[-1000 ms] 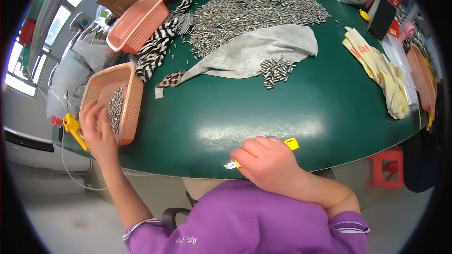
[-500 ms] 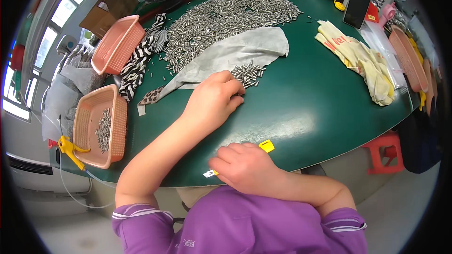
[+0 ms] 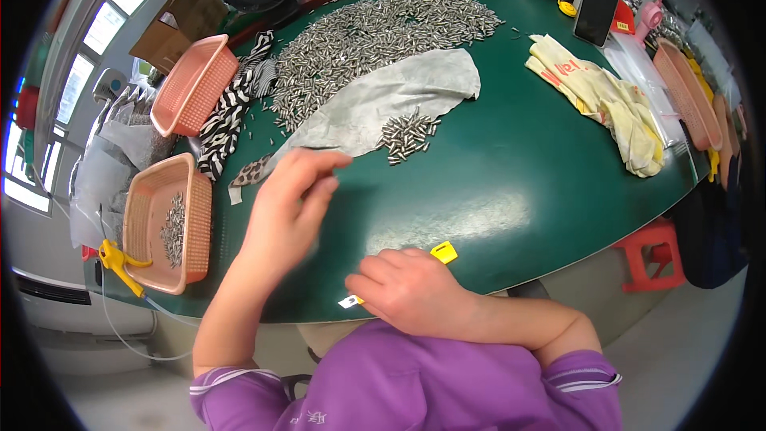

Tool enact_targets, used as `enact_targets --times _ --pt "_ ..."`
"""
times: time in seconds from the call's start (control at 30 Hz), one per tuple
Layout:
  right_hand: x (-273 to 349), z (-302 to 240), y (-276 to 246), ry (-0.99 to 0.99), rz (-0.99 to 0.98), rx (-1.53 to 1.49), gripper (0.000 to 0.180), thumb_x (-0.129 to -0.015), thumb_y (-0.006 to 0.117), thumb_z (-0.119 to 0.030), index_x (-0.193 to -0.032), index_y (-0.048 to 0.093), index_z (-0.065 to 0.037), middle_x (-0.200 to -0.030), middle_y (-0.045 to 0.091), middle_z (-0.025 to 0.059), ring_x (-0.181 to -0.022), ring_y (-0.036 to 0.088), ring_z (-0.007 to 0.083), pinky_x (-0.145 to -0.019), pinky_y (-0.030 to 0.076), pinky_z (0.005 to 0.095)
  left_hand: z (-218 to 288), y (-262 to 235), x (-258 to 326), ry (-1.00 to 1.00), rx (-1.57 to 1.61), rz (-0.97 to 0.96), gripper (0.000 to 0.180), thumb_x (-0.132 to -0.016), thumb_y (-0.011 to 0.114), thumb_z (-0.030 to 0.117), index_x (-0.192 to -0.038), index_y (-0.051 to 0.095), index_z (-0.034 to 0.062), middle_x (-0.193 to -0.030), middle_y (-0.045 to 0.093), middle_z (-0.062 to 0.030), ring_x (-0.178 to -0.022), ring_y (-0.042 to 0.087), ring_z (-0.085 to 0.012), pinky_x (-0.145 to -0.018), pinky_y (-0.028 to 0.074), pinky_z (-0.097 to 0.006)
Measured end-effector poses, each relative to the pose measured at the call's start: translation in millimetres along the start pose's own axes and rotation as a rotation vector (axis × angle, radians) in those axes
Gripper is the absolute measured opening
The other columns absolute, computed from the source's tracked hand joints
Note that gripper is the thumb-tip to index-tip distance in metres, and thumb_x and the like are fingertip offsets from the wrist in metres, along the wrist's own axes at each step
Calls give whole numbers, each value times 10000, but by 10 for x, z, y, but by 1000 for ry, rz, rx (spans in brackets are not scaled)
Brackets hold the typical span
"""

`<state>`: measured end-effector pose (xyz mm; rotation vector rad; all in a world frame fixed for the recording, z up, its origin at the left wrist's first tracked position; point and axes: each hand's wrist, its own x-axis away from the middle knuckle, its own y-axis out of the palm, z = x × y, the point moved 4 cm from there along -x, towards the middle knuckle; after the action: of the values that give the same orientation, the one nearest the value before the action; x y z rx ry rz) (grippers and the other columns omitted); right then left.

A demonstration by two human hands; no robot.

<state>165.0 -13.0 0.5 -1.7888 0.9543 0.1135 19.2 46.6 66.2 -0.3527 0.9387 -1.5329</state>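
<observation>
My left hand (image 3: 289,211) hovers above the table's near left part, thumb and forefinger a little apart. Nothing shows between them, though the other fingers are curled from sight. Beyond it lies a small heap of short metal pins (image 3: 408,135), beside a pale grey cloth (image 3: 383,97). Near the table's front edge my right hand (image 3: 411,287) is wrapped round a slim yellow tool (image 3: 444,252) that looks like a cutter knife. Its flat pale tip sticks out on the left, its yellow end on the right; the middle is covered by the hand.
A large spread of metal pins (image 3: 375,36) covers the far table. At left, a pink basket (image 3: 197,227) holds some pins; another pink basket (image 3: 167,100) stands behind it, next to zebra-print cloth (image 3: 223,124). A yellow air gun (image 3: 114,257) hangs nearby. Cream gloves (image 3: 594,96) and a phone (image 3: 597,8) are right.
My left hand has left the small pin heap and moved left and toward me, uncovering the heap. My right hand keeps its grip, nearly still. The view has shifted slightly.
</observation>
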Motion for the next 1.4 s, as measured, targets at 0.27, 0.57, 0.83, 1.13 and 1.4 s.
enact_targets --times 0.27,0.57,0.83,1.13,1.4 --pt "-52 -34 -149 71 174 -44 367 -763 719 -284 -1087 620 -144 -865 539 0 -758 567 173 -619 432 305 -298 49 1014 -289 1044 222 125 -879 609 -63 -988 576 -12 -970 634 -146 -830 637 -185 -761 549 -298" --pt "-93 -27 -184 40 202 -122 377 -755 702 -148 -1128 651 -176 -888 572 -4 -748 581 190 -624 453 319 -307 338 1177 -327 1346 148 170 -869 620 -66 -996 540 14 -972 606 -125 -871 608 -175 -797 515 -300" --pt "-100 -37 -156 36 130 -132 371 -758 710 -159 -1125 663 -187 -885 574 -5 -747 584 187 -613 454 323 -297 378 1217 -308 1332 200 218 -843 601 -149 -1003 564 -6 -1037 618 -119 -955 632 -179 -863 545 -304" --pt "-117 -27 -159 44 155 -163 344 -768 712 -156 -1109 674 -167 -852 583 -4 -727 595 187 -592 457 323 -273 342 1206 -246 1102 276 168 -849 602 -149 -961 585 -25 -1005 636 -127 -925 630 -170 -823 543 -292" --pt "-109 -23 -159 44 150 -172 336 -770 713 -153 -1103 675 -168 -852 584 -7 -724 594 182 -586 454 320 -280 342 1196 -208 1094 273 162 -846 612 -145 -950 590 -23 -981 636 -132 -902 626 -172 -804 534 -283"
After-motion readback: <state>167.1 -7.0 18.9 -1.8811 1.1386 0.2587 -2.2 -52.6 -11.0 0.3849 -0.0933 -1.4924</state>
